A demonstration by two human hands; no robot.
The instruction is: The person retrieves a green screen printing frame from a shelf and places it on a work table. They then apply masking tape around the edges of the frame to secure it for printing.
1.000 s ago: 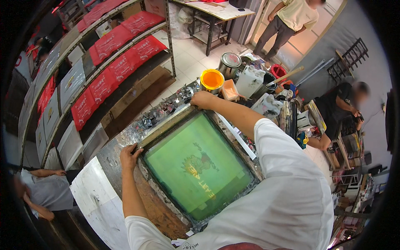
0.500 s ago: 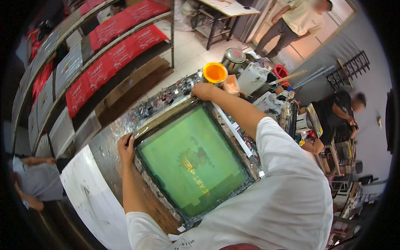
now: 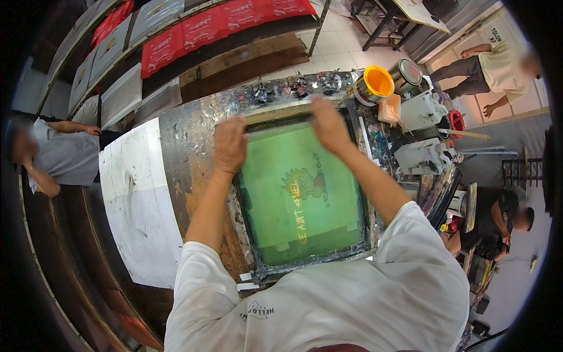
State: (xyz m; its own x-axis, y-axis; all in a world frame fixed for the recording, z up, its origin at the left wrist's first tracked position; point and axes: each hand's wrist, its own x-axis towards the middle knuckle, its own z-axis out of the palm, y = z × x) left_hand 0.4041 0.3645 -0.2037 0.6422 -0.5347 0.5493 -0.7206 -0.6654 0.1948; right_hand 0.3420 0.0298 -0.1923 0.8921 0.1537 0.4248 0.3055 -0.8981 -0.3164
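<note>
A green mesh printing screen (image 3: 275, 170) in a dark, stained frame lies in front of me, with a cartoon figure and yellow lettering on it. My left hand (image 3: 230, 145) is at the screen's far left corner, its fingers pointing away from me and partly smeared. Toward the far right of the mesh, close to the far bar of the frame, is my right hand (image 3: 330, 126), blurred by motion. No tool shows in either hand. Whether the fingers touch the frame cannot be made out.
Right of the screen's far corner stand a yellow ink tub (image 3: 375, 85), a lidded can (image 3: 404, 75) and white jugs (image 3: 421, 110). Metal clamps (image 3: 296, 87) line the table's far edge. White sheets (image 3: 141, 199) lie left. Racks hold red prints (image 3: 229, 26). Several people are around.
My view has turned, so the screen appears more upright. My right hand has left the far right corner near the yellow tub and moved inward. My left hand sits higher beside the far corner.
</note>
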